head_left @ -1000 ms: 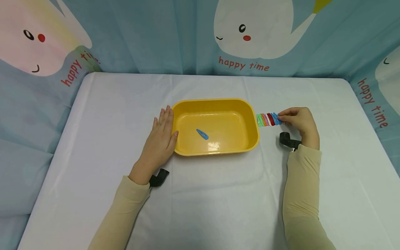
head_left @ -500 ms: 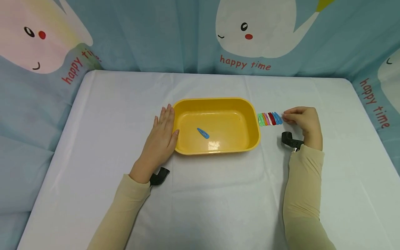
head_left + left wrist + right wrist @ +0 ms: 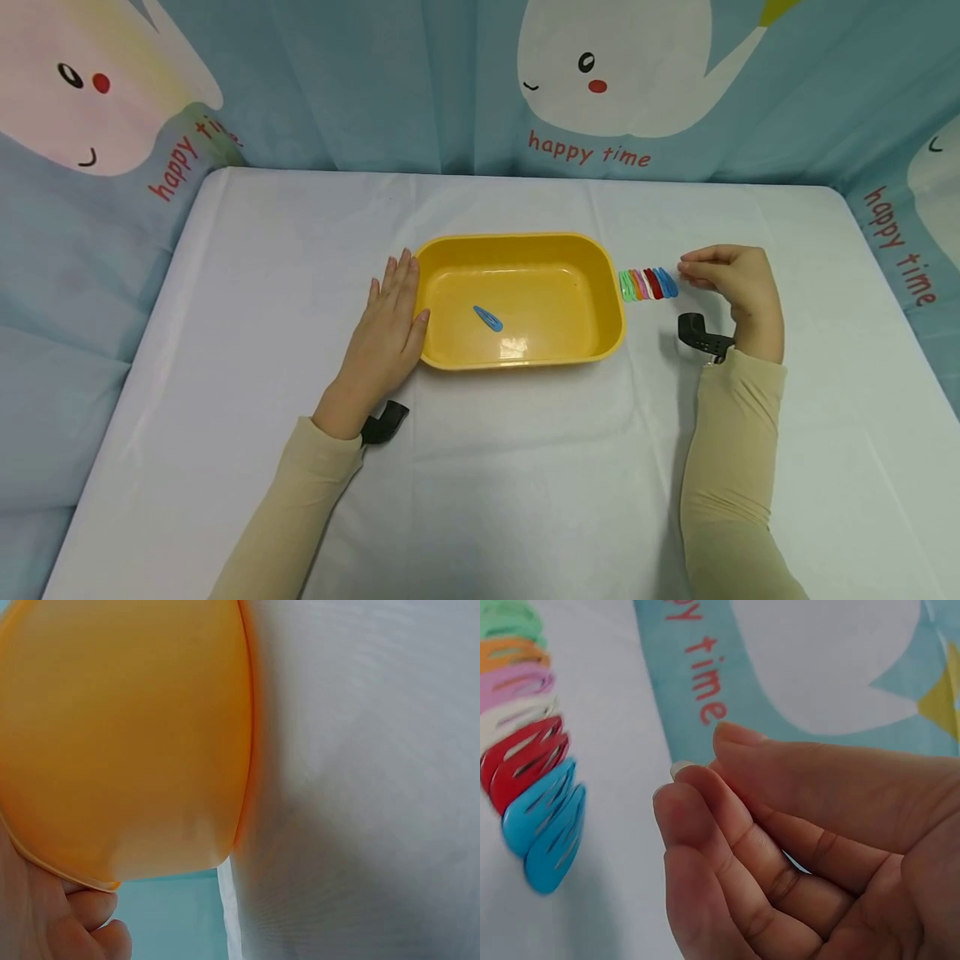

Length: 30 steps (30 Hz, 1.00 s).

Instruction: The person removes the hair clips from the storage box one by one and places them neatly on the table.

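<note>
My left hand [image 3: 381, 337] lies along the left side of the yellow tray [image 3: 517, 364], fingers straight and together, the thumb at its rim. Inside the tray is one blue hair clip [image 3: 488, 318]. My right hand [image 3: 738, 283] hovers just right of a row of coloured hair clips [image 3: 648, 284]. In the right wrist view its fingers curl loosely, thumb close to the fingertips, and nothing shows between them. Two overlapping blue clips [image 3: 551, 832] end the row nearest this hand, beside red clips [image 3: 532, 761], then white, pink, orange and green ones.
A white cloth covers the table [image 3: 525, 483]. Behind it and at both sides hangs a blue curtain [image 3: 375, 92] with whale prints. Black wrist cameras [image 3: 701, 336] stick out from both sleeves, low over the cloth.
My right hand has left the blue clips at the row's right end and moved slightly right and up. The left hand and the clip in the tray stay put.
</note>
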Motion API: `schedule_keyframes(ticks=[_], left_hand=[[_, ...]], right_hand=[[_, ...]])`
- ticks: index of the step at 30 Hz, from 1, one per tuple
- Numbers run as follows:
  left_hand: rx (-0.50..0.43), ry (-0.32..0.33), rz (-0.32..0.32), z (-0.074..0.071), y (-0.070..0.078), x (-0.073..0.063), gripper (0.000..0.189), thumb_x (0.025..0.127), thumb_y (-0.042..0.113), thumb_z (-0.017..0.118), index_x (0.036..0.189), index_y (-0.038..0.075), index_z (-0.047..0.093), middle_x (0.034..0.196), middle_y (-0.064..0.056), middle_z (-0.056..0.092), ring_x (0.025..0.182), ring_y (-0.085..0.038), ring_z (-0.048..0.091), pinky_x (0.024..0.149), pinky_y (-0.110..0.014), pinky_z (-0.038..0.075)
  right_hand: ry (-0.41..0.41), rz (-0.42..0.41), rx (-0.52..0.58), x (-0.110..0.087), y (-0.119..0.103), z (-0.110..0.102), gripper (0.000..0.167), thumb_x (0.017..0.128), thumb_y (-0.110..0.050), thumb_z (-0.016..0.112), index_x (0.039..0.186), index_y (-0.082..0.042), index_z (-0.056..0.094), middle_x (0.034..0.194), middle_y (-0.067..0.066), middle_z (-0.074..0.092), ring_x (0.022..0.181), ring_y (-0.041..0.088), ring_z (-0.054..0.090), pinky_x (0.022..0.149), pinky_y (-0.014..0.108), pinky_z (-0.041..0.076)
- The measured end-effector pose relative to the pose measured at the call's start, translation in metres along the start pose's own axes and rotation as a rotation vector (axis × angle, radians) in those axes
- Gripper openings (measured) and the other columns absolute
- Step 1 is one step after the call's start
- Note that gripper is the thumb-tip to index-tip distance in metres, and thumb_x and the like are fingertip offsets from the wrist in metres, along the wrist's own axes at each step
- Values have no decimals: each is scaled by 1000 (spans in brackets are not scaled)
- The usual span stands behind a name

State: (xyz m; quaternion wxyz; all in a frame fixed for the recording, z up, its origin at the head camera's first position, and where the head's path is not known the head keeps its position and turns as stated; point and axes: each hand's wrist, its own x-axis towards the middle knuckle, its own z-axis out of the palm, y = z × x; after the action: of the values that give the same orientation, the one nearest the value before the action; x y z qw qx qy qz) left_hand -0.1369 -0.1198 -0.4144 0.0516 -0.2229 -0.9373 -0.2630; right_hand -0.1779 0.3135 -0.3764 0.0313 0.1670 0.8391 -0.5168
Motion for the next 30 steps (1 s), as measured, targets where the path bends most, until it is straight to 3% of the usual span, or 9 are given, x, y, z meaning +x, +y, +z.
schedule_keyframes(ticks=[6, 16, 19, 30], left_hand=[[-5, 0, -2, 0, 0, 0, 59, 101, 23, 35, 149, -5, 13, 157, -15, 7, 144, -26, 0, 114, -49, 5], [2, -10, -7, 0, 0, 1, 59, 102, 23, 34, 149, -5, 12, 157, -15, 6, 144, -29, 2, 114, -47, 4], [5, -13, -9, -1, 0, 1, 59, 102, 23, 34, 149, -5, 11, 157, -14, 6, 144, -30, 3, 114, -48, 4], [5, -3, 0, 0, -1, 0, 59, 101, 23, 35, 148, -5, 13, 156, -16, 7, 143, -32, 5, 114, -48, 4]], right_hand=[[-20, -46, 21, -6, -14, 2, 17, 86, -13, 68, 75, -24, 73, 72, -15, 66, 69, 1, 64, 65, 14, 52], [-58, -124, -9, -18, -35, 9, 6, 87, -16, 69, 85, -16, 74, 75, -13, 67, 72, 5, 64, 68, 15, 52], [-72, -146, -27, -21, -41, 14, 11, 86, -17, 69, 91, -8, 74, 76, -12, 68, 72, 6, 64, 69, 15, 51], [-125, -175, -98, -33, -57, 26, 23, 85, -21, 71, 98, -2, 71, 80, -9, 69, 76, 8, 64, 77, 18, 47]])
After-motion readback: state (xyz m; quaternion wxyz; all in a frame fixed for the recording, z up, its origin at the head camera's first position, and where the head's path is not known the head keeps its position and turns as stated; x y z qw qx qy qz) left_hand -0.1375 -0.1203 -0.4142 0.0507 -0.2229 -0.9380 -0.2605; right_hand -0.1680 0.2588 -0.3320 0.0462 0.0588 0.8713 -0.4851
